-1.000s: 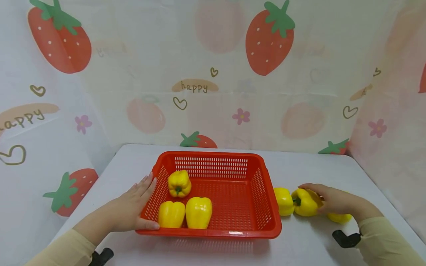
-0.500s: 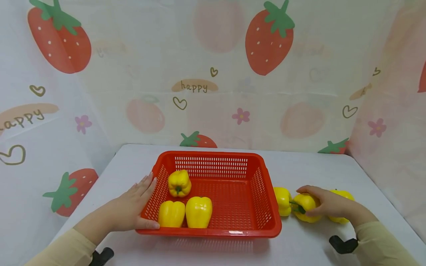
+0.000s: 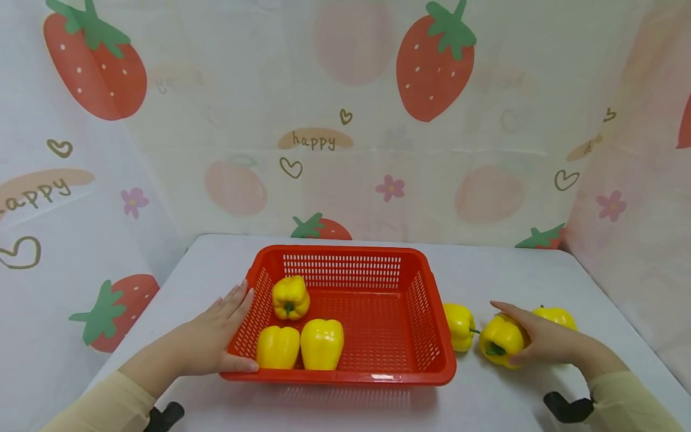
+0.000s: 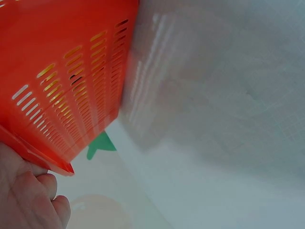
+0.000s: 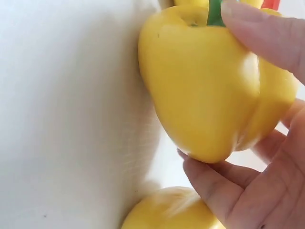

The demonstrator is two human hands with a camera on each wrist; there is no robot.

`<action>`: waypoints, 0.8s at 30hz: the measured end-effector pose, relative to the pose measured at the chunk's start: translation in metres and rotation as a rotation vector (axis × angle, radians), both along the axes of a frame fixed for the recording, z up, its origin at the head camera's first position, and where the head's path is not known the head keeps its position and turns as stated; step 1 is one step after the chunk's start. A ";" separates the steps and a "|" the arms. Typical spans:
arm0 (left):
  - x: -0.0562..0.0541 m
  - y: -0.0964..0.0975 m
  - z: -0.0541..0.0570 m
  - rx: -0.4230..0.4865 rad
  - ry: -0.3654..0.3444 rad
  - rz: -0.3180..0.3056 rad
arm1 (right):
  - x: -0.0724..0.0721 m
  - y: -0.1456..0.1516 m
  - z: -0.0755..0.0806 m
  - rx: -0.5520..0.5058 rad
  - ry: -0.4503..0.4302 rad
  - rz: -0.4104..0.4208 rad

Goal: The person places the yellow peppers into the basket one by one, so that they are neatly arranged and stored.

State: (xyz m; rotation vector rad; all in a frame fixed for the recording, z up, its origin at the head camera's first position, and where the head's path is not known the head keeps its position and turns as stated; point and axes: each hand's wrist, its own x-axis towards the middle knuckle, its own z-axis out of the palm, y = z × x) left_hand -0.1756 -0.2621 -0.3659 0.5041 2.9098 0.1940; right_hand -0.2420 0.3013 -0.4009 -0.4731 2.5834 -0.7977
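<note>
My left hand [image 3: 213, 336] lies along the left rim of a red plastic basket [image 3: 335, 378], fingers straight and thumb on the front rim. In the left wrist view the hand [image 4: 28, 200] is at the rim, below the slotted basket wall [image 4: 102, 71]. Right of the basket, my right hand [image 3: 556, 342] holds a yellow bell pepper [image 3: 502, 342], its stem end turned toward the head camera. The right wrist view has the thumb by the green stem of this pepper [image 5: 200, 86] and fingers round its other end. Part of the pepper is hidden behind the hand.
Three yellow bell peppers [image 3: 322, 345] sit in the basket's left part. Another yellow pepper [image 3: 459, 327] lies against the basket's right side, and one more [image 3: 558, 316] is partly hidden behind my right hand. All stand on a white table [image 3: 507, 276] before a strawberry-print curtain [image 3: 356, 180].
My right hand's pepper has turned, its stem end swinging from the left toward the head camera, and now sits apart from the pepper beside the basket. My left hand has not moved.
</note>
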 end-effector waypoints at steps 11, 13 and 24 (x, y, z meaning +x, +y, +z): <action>-0.001 -0.001 -0.001 -0.007 -0.002 0.006 | -0.001 0.000 0.002 0.054 0.072 0.010; 0.000 -0.001 -0.001 -0.009 -0.003 0.006 | -0.002 0.000 0.002 0.060 0.065 -0.004; -0.001 -0.001 -0.002 -0.016 0.003 0.001 | -0.006 0.007 0.004 0.016 0.107 0.051</action>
